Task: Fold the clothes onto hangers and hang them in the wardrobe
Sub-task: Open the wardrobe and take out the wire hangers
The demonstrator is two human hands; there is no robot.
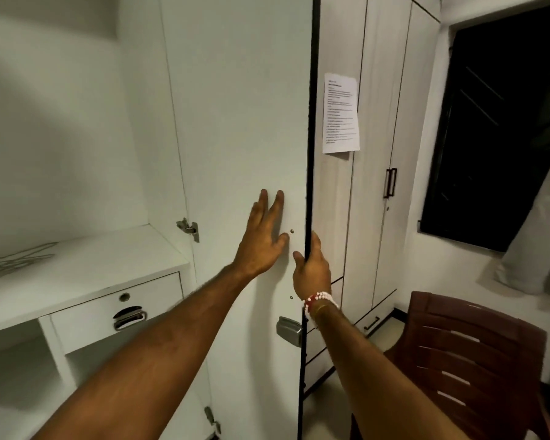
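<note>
Now, door [235,122] (open) in right grip [311,274]

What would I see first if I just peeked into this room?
The hands in the middle: the left hand lies flat on the white wardrobe door, and the right hand grips the door's dark edge. After that, the printed paper stuck on the next wardrobe, the black window at upper right, and the brown chair at lower right.
</note>
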